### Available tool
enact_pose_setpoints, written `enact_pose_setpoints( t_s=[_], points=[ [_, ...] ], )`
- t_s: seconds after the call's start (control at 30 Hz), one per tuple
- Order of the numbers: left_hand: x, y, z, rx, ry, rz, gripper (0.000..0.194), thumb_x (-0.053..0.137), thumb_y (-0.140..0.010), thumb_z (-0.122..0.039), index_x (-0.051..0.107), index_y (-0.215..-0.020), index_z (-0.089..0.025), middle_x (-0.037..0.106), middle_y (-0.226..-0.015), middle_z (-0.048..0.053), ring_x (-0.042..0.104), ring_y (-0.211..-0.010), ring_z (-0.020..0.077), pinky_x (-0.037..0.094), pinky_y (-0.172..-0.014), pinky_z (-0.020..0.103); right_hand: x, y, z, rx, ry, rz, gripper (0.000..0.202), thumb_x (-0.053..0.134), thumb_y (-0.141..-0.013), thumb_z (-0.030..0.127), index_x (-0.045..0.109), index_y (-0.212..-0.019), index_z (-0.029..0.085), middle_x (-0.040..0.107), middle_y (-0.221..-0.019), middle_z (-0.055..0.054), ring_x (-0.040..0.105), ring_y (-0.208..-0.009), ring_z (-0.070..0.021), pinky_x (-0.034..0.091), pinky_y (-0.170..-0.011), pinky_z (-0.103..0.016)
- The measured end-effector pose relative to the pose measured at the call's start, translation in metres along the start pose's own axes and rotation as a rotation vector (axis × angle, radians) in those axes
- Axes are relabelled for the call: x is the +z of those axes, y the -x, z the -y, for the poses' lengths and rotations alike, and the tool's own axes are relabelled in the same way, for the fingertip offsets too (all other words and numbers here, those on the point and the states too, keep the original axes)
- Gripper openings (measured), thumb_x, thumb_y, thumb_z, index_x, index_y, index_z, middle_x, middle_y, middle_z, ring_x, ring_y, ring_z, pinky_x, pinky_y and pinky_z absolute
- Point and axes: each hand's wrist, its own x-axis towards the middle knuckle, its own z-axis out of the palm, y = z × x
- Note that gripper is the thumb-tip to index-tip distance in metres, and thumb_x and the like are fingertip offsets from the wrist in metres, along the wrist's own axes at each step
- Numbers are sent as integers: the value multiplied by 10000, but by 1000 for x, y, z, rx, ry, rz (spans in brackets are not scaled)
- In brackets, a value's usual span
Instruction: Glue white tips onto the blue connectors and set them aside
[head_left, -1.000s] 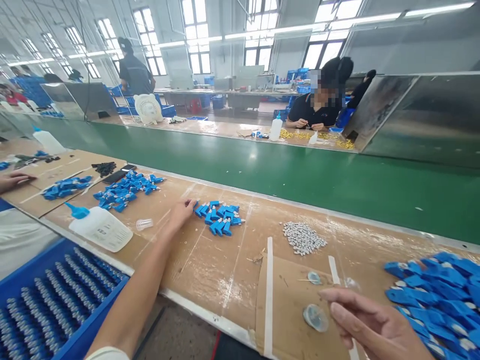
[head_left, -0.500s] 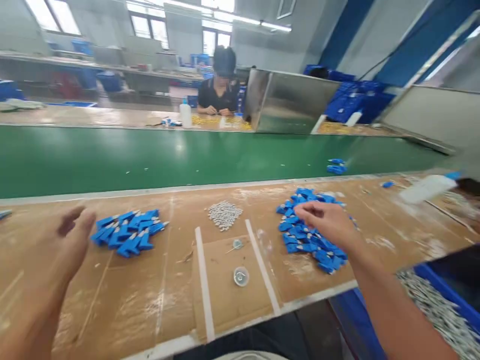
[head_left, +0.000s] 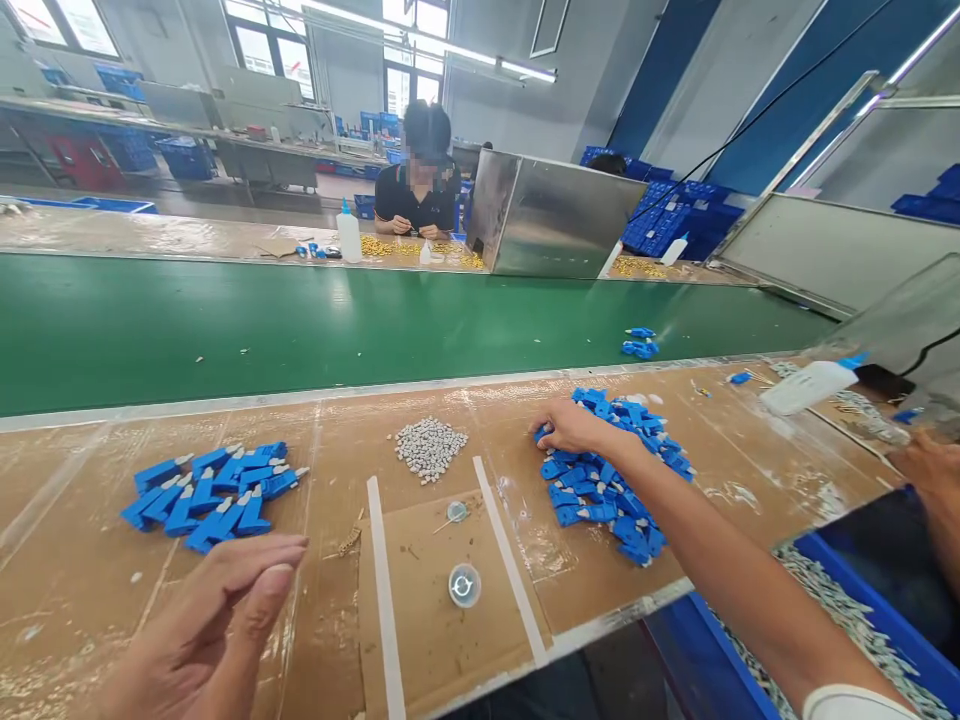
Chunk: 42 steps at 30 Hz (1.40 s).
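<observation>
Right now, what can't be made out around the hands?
All in the head view:
Blue piece at the right hand: mostly covered by that hand, so whether it is gripped is unclear.
Left hand: curled fingers hide whether anything lies against the palm.
Blue bin: partly behind the right forearm, cut off by the bottom edge.
Small grey pieces: too small for exact shape.

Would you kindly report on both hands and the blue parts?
Right hand at larger heap of blue, pale-tipped parts, touching one; grip unclear. Left hand before smaller blue heap, nothing visibly held. No obstruction visible.
</observation>
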Motion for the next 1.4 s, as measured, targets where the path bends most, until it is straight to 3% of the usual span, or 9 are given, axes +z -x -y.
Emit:
enact_pose_setpoints(
  t_s=[0.17, 0.3, 0.43, 0.57, 0.63, 0.73, 0.93, 1.2, 1.4],
  points=[
    [22, 13, -28, 134, 4, 292, 169, 655, -887, -384, 736, -986, -273, 748, -1034, 16, 693, -955, 204, 553, -869, 305, -7, 25, 13, -58, -222, -66, 310, 734, -768, 415, 797, -945, 169, 790, -829, -87, 714, -785, -244, 555, -726, -336],
    [64, 20, -49, 355, 84, 456, 278, 585, -944, -255, 639, -1217, -245, 692, -1157, 70, 675, -964, 176, 571, -840, 305, -6, 68, 59, -136, -493, -69, 462, 670, -854, 512, 714, -1174, 181, 787, -967, -99, 744, -819, -225, 595, -769, -367],
    [107, 23, -69, 429, 84, 421, 431, 582, -945, -234, 539, -1374, -227, 570, -1343, 129, 641, -1087, 194, 582, -847, 318, 14, 104, 119, -145, -840, -66, 344, 807, -785, 402, 742, -1047, 187, 774, -860, -60, 729, -734, -188, 612, -724, -337],
    [114, 23, -69, 497, 32, 358, 339, 574, -946, -201, 618, -1283, -199, 681, -1124, 102, 664, -1002, 194, 560, -871, 325, 36, 121, 150, -155, -923, -129, 341, 862, -730, 356, 737, -998, 186, 750, -855, -44, 703, -747, -173, 613, -689, -305],
    [104, 22, -60, 390, 51, 356, 289, 596, -940, -228, 659, -1221, -204, 714, -1076, 87, 677, -971, 198, 551, -884, 329, 48, 126, 148, -153, -942, -153, 383, 838, -761, 379, 722, -1075, 194, 746, -923, -54, 697, -782, -175, 610, -694, -307],
    [82, 20, -36, -22, 270, 395, 277, 634, -925, -337, 691, -1154, -193, 742, -1030, 83, 705, -895, 199, 575, -796, 305, 73, 135, 128, -113, -833, -157, 365, 779, -820, 410, 731, -1122, 210, 726, -1013, -67, 676, -830, -180, 580, -722, -315],
    [62, 30, 3, -598, 734, 441, 328, 707, -864, -420, 725, -1025, -135, 752, -980, 114, 712, -798, 180, 543, -608, 224, 128, 146, 105, 57, -808, -50, 283, 758, -818, 438, 750, -934, 180, 724, -820, -45, 624, -709, -173, 492, -640, -295],
    [68, 46, 5, -697, 826, 482, 290, 702, -874, -404, 716, -980, -135, 741, -982, 111, 685, -764, 150, 518, -603, 206, 135, 144, 117, 25, -723, -89, 221, 718, -848, 405, 737, -812, 188, 668, -788, -38, 598, -690, -181, 459, -635, -304],
    [70, 49, 2, -776, 950, 526, 293, 693, -882, -389, 725, -1012, -128, 725, -1020, 125, 687, -901, 200, 547, -730, 257, 136, 159, 121, -129, -496, -86, 182, 621, -947, 325, 774, -989, 235, 614, -839, -42, 537, -682, -170, 415, -620, -299]
  ],
)
